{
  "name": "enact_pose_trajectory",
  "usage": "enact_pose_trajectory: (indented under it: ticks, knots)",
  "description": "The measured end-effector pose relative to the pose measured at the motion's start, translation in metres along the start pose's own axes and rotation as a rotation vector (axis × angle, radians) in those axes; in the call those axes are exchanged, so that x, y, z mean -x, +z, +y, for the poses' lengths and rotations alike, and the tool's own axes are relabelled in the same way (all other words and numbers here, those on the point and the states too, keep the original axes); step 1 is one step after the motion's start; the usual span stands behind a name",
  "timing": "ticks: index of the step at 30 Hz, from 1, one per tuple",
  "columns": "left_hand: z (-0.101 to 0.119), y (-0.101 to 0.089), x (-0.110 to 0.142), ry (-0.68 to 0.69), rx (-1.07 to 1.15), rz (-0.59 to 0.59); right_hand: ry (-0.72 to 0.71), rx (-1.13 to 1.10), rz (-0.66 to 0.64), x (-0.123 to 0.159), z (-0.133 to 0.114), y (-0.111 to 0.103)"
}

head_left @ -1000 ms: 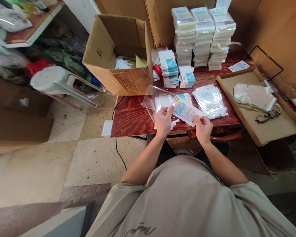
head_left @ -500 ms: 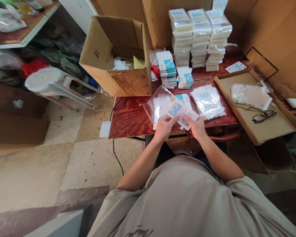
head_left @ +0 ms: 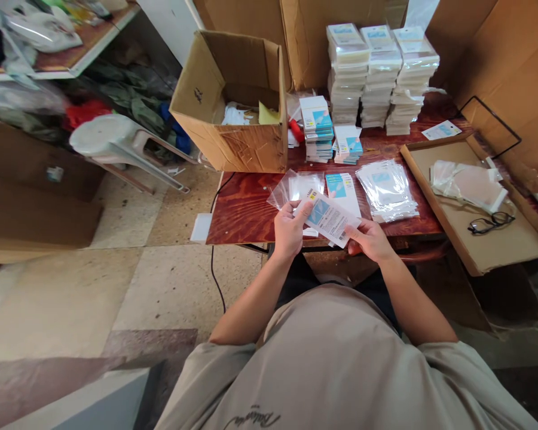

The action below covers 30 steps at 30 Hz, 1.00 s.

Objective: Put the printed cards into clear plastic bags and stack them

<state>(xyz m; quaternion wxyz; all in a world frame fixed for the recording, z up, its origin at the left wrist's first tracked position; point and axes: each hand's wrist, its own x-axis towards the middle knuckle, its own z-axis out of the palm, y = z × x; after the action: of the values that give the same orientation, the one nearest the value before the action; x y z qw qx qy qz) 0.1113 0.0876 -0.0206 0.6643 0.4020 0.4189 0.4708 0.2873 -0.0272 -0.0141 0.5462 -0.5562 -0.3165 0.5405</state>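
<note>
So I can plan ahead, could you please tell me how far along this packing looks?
The three tall stacks of clear packs look done, and the shiny pile probably too. One printed card is in hand, between the left hand and right hand. The shorter card stacks seem left; I cannot tell whether the held card is sleeved.

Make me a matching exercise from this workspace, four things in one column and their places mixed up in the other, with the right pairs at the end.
Things
1. Black glasses
2. Printed card
3. White stool
4. Three tall stacks

Places
A. Held by the left hand and right hand
B. Toward the back of the red table
C. In the shallow cardboard tray
D. On the floor

Right pairs: 1-C, 2-A, 3-D, 4-B
</note>
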Motion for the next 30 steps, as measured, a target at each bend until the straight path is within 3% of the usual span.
enact_pose_trajectory:
  ticks: [2, 6, 8, 10, 13, 15, 17, 22, 27, 30]
  knots:
    - [-0.001, 0.001, 0.002, -0.025, 0.013, -0.013, -0.024, 0.003, 0.079, -0.001, 0.005, 0.004]
    - [-0.007, 0.015, 0.015, -0.061, 0.070, -0.037, -0.204, -0.034, 0.380, -0.009, 0.025, 0.021]
    - [-0.010, 0.021, 0.022, -0.066, 0.115, -0.049, -0.269, -0.043, 0.431, -0.012, 0.032, 0.026]
    - [-0.012, 0.024, 0.025, -0.063, 0.143, -0.050, -0.247, -0.062, 0.344, -0.011, 0.034, 0.024]
    - [-0.010, 0.020, 0.022, -0.065, 0.163, -0.035, -0.112, -0.083, 0.092, -0.004, 0.029, 0.013]
    - [-0.006, 0.017, 0.019, -0.077, 0.162, -0.037, -0.040, -0.060, 0.019, 0.000, 0.025, 0.008]
    - [-0.002, 0.015, 0.017, -0.077, 0.155, -0.029, -0.018, -0.044, 0.068, 0.002, 0.025, 0.010]
    - [0.002, 0.016, 0.017, -0.006, 0.212, -0.013, -0.119, -0.031, 0.360, 0.002, 0.030, 0.023]
    - [-0.007, 0.012, 0.020, 0.025, 0.146, -0.027, -0.043, -0.056, 0.208, 0.005, 0.025, 0.023]
    - [-0.015, 0.011, 0.024, 0.016, 0.067, -0.089, -0.037, -0.036, 0.248, 0.008, 0.021, 0.023]
